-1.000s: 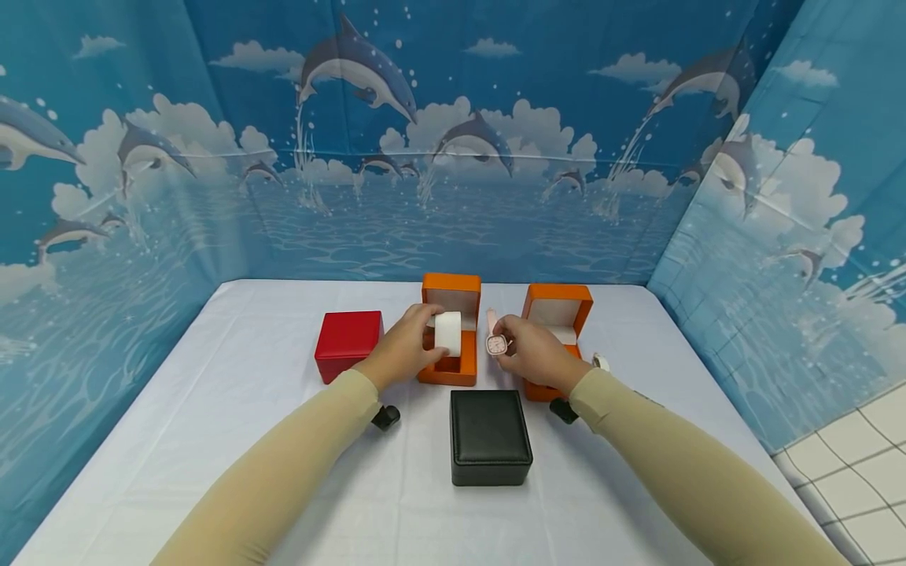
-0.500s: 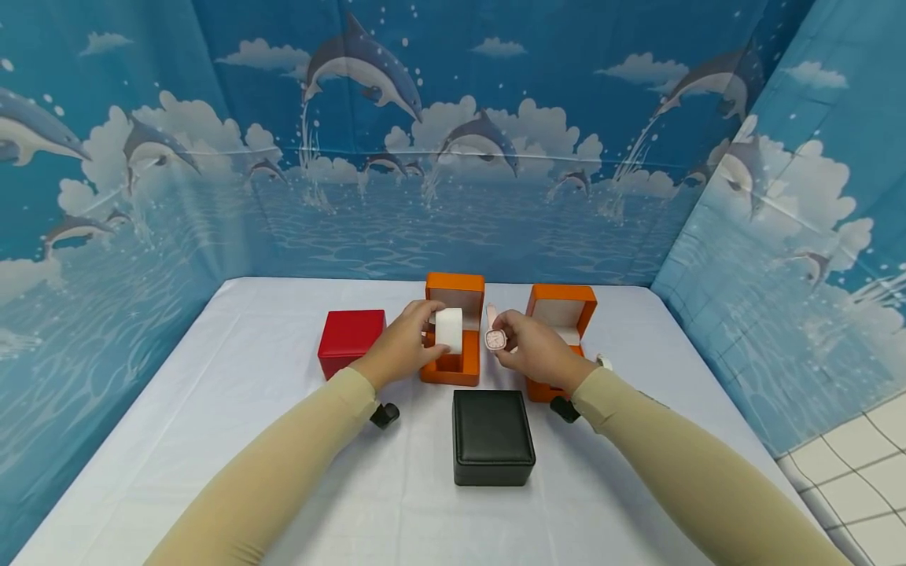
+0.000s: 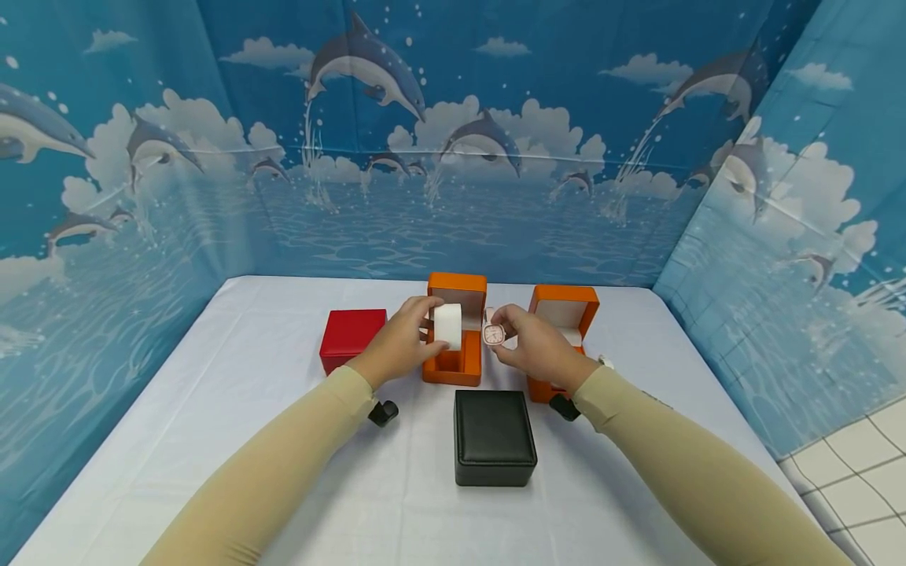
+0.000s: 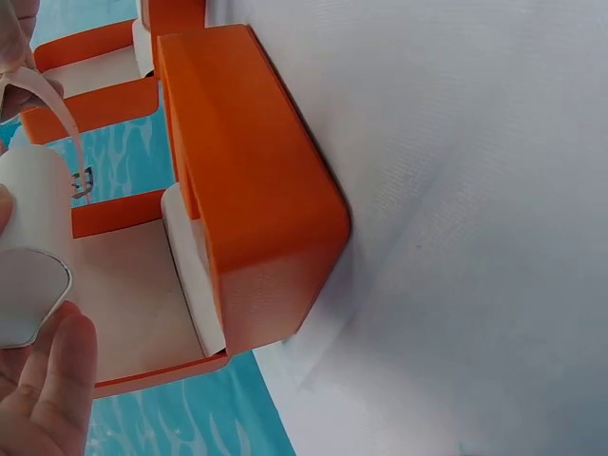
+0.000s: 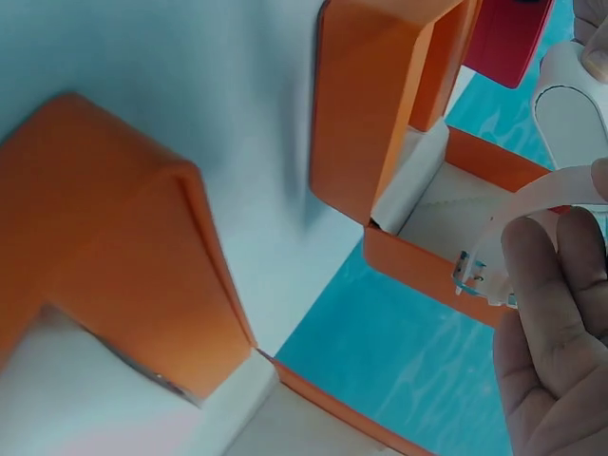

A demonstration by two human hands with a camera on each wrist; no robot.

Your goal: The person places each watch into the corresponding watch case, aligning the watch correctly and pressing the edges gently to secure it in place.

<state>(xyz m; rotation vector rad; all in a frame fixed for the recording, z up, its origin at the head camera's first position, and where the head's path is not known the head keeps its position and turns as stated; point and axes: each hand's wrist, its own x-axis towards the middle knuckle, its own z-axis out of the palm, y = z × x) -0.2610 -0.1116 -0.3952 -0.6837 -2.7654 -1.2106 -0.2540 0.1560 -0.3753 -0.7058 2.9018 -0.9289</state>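
Note:
My left hand (image 3: pixel 398 339) grips a white watch cushion (image 3: pixel 448 327) between thumb and fingers, above the left orange watch box (image 3: pixel 457 281), whose lid is up. To its right, my right hand (image 3: pixel 538 346) pinches a pink wristwatch (image 3: pixel 494 335), its square dial facing me. The watch's strap (image 5: pixel 543 194) curves away in the right wrist view, with the buckle at its loose end. Close together, the cushion and the strap nearly meet in the left wrist view. Behind my right hand stands a second orange watch box (image 3: pixel 565 294), lid raised, partly hidden by the hand and wrist.
A closed red box (image 3: pixel 350 332) sits to the left, partly behind my left hand. Nearer me, a closed black box (image 3: pixel 494 431) rests on the white tablecloth (image 3: pixel 425 519). A small whitish object (image 3: pixel 605 361) shows beside my right wrist. A dolphin-print curtain (image 3: pixel 439 212) hangs behind.
Both hands have lifted slightly, still holding the cushion and the wristwatch. The watch has come a little closer to the cushion, its dial turning slightly. The boxes have not moved on the table.

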